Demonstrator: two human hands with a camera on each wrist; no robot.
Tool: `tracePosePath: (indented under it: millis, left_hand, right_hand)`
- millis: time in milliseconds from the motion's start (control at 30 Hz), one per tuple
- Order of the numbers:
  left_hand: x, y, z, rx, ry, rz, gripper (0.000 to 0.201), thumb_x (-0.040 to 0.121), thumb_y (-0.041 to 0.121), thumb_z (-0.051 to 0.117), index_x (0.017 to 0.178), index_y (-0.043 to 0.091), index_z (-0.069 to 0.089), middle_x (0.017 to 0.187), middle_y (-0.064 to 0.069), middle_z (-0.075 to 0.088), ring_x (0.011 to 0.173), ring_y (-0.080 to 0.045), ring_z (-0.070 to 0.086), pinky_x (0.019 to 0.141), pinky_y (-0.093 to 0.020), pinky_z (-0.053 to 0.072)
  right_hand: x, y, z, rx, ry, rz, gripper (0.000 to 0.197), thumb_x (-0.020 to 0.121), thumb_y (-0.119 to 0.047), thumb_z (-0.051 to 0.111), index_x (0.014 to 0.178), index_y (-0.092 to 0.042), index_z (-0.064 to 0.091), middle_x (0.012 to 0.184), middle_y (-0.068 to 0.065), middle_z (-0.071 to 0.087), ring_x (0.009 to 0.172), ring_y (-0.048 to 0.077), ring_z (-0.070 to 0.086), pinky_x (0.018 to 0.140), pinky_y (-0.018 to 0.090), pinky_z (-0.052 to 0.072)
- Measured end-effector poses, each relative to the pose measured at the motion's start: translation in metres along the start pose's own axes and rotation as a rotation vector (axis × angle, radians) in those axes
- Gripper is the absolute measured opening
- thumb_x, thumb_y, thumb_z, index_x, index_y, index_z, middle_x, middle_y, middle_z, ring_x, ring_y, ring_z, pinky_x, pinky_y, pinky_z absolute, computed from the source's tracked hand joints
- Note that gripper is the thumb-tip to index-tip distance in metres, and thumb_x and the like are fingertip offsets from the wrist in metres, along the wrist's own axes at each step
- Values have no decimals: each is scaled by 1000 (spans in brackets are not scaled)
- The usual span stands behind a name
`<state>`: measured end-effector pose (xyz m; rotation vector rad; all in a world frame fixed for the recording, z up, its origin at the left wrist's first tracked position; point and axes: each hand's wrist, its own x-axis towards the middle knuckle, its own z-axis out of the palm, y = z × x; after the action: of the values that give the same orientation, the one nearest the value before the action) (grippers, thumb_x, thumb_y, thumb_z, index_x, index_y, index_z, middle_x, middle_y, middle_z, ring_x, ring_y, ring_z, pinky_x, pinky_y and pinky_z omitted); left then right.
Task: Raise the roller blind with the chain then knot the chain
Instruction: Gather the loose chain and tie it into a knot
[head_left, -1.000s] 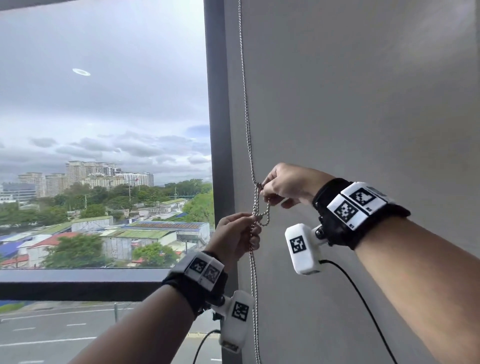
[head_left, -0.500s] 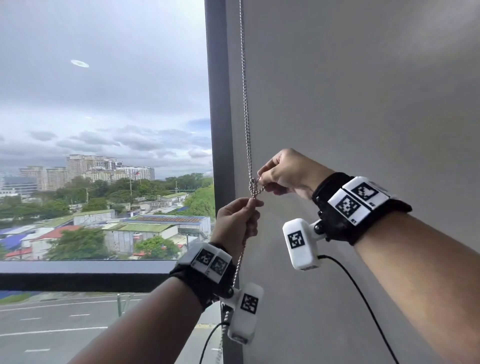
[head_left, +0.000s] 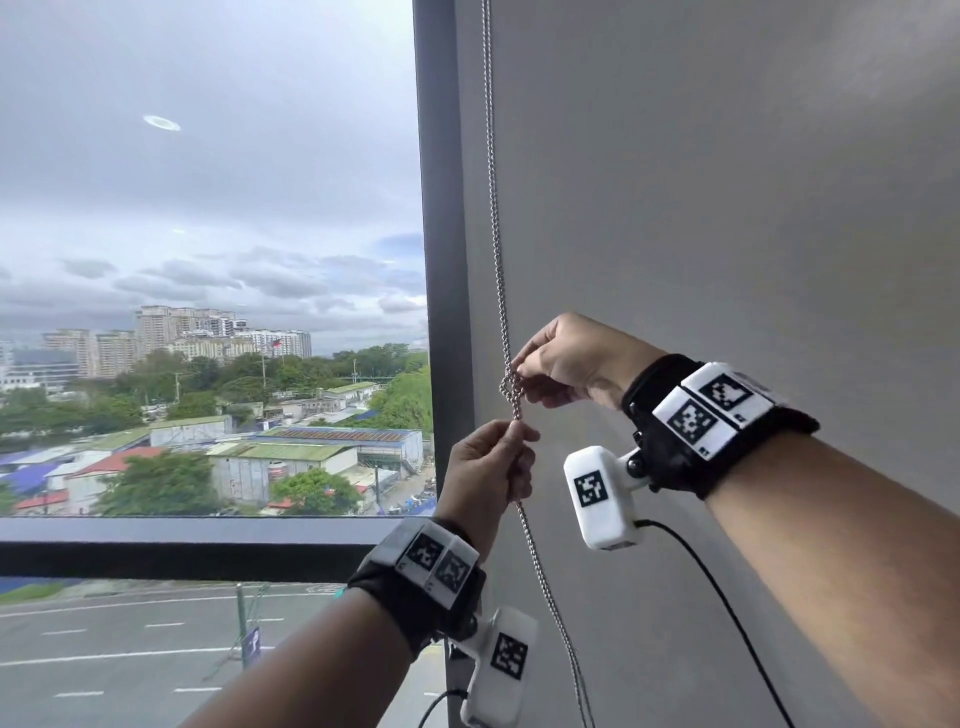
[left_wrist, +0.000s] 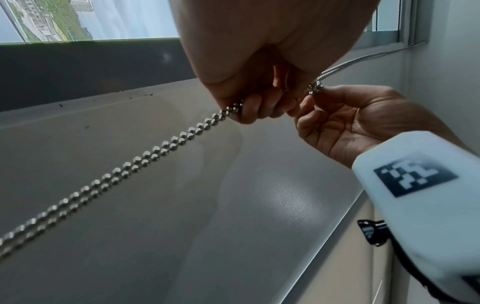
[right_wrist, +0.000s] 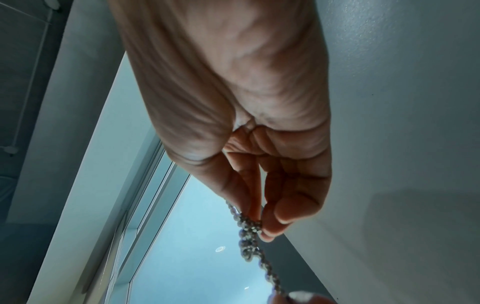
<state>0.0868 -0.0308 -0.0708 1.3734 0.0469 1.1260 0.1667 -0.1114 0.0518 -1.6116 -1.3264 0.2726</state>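
A silver beaded chain (head_left: 494, 208) hangs doubled along the grey wall beside the window frame. A small tight knot (head_left: 511, 387) sits in it at hand height. My right hand (head_left: 566, 358) pinches the chain at the knot with thumb and fingertips, as the right wrist view shows at the knot (right_wrist: 249, 228). Just below, my left hand (head_left: 488, 467) grips both strands in a fist, and the doubled chain (left_wrist: 135, 164) runs slack below it. The roller blind itself is out of view above.
A dark window frame post (head_left: 441, 260) stands left of the chain, with a dark sill rail (head_left: 182, 545) below the glass. The grey wall (head_left: 727, 208) fills the right side. Black cables hang from the wrist cameras near the chain's lower run.
The loose loop between my hands has drawn down into a small tight knot. My right hand has risen slightly and the left has pulled downward on the strands.
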Motion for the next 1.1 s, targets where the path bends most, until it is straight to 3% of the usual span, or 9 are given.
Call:
tracePosePath:
  millis: [200, 433, 567, 633, 700, 733, 867, 1000, 1100]
  left_hand:
    - [-2, -10, -6, 36, -10, 4, 25, 93, 11, 50, 74, 5, 64, 53, -7, 46, 42, -14, 39, 44, -24, 35]
    - [-11, -26, -28, 166, -89, -124, 21, 92, 1, 47, 79, -3, 62, 54, -8, 58, 44, -17, 57, 50, -25, 51]
    - [-12, -32, -53, 306, -96, -171, 24, 91, -1, 48, 73, -1, 64, 52, -4, 64, 48, -13, 61, 52, -22, 50]
    - [-8, -19, -59, 300, -116, -177, 26, 92, 0, 47, 71, -1, 63, 54, -4, 65, 49, -12, 61, 54, -20, 51]
    - [-6, 3, -55, 198, -130, -161, 26, 92, 2, 45, 72, -3, 62, 59, -9, 66, 53, -17, 62, 54, -23, 51]
    - [-4, 16, -52, 139, -129, -138, 25, 92, 4, 46, 73, -3, 62, 62, -12, 66, 55, -20, 62, 55, -24, 52]
    - [12, 65, -33, -37, -121, -37, 22, 93, 10, 46, 85, -3, 62, 84, -17, 70, 73, -24, 68, 67, -29, 54]
    - [40, 99, -15, -59, -66, 14, 26, 93, 17, 48, 102, -4, 61, 101, -18, 63, 96, -27, 60, 88, -32, 50]
    - [52, 109, -2, -4, -37, 30, 24, 91, 18, 53, 99, -2, 63, 92, -14, 62, 88, -26, 58, 85, -33, 49]
  right_hand:
    - [3, -5, 0, -34, 106, -74, 17, 86, -28, 68, 89, -11, 71, 80, 4, 70, 66, 16, 60, 60, 27, 45]
    - [5, -3, 1, -30, 168, -130, 18, 88, -22, 68, 86, -6, 75, 83, 8, 73, 66, 19, 49, 47, 24, 33]
    - [11, 3, -2, -11, 196, -141, 18, 87, -17, 70, 92, 0, 75, 89, 11, 74, 42, 0, 49, 38, 14, 32]
    - [16, 6, -3, -35, 212, -154, 16, 85, -19, 72, 89, -4, 77, 91, 8, 76, 51, -5, 58, 50, 10, 43]
    - [18, 9, -4, -49, 219, -155, 14, 83, -21, 74, 85, -8, 78, 89, 5, 77, 74, 5, 65, 76, 18, 51]
    - [18, 9, -4, -44, 218, -153, 14, 83, -21, 74, 85, -8, 78, 85, 3, 77, 74, 6, 64, 78, 19, 50]
    - [9, 3, 0, 5, 177, -129, 15, 87, -19, 70, 86, -5, 75, 59, 0, 62, 43, 8, 46, 41, 20, 34]
    - [0, -3, 5, 90, 85, -68, 20, 94, -21, 62, 95, -4, 70, 69, 12, 72, 50, 20, 64, 49, 27, 50]
    - [-5, -3, 9, 202, 35, -38, 23, 96, -24, 58, 102, -4, 67, 77, 16, 74, 61, 28, 72, 59, 38, 59]
